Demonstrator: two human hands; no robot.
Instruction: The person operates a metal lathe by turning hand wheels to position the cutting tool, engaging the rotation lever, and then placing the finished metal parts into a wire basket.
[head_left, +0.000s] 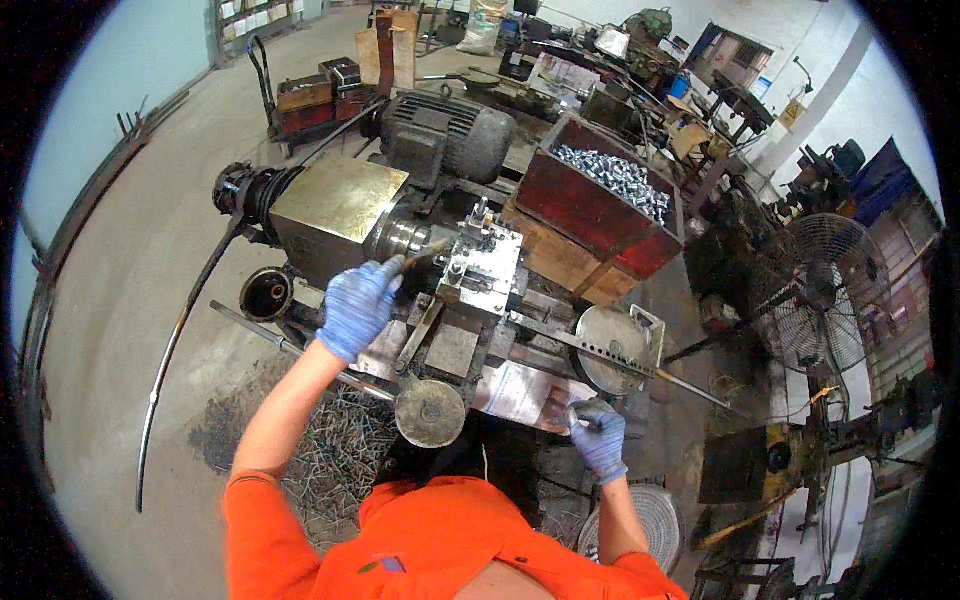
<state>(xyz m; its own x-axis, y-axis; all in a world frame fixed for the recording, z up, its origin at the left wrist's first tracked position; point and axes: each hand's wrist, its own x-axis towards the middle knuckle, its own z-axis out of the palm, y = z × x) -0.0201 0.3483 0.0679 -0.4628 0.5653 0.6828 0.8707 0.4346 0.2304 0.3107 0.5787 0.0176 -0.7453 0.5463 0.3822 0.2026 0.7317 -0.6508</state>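
Note:
My left hand [358, 310], in a blue knit glove, is closed on a thin brown stick-like tool [428, 252], perhaps a brush. The tool's far end reaches between the lathe's chuck [402, 237] and the shiny metal tool block [482, 268]. My right hand [600, 440], gloved alike, has its fingers curled together at the right end of a printed sheet [525, 393] lying on the machine's front. Whatever its fingers hold, if anything, is too small to make out. A round metal handwheel [430, 412] sits between my hands, close to my body.
Beyond the lathe, a red bin [600, 205] holds many small shiny metal parts. A motor [447, 135] stands behind the headstock [338, 197]. Metal shavings [335, 455] cover the floor at lower left. A long bar [690, 390] juts out rightward, toward a caged fan [820, 290].

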